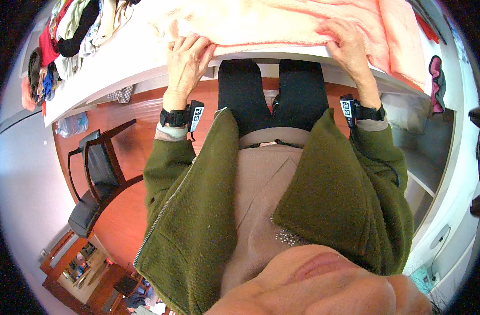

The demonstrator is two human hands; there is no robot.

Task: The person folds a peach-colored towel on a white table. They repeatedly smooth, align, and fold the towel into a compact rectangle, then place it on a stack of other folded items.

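Observation:
A peach-coloured fleece blanket [282, 26] lies spread over a white tabletop [127, 68] in front of me, its near edge running along the table's front. At the left part of that edge, my left hand [190, 60] has its fingers curled down on the fabric. My right hand [347, 50] pinches the same edge further right, thumb and fingers closed on it. Between the two hands the hem lies fairly straight. To the right of my right hand the blanket forms folds and hangs slightly over the table's edge. Its far side runs out of view.
Several clothes [71, 39] are heaped at the table's far left. A black chair [98, 173] stands on the reddish floor to the left. A pink and grey item [436, 84] hangs near the table's right end, above a white shelf unit [424, 157].

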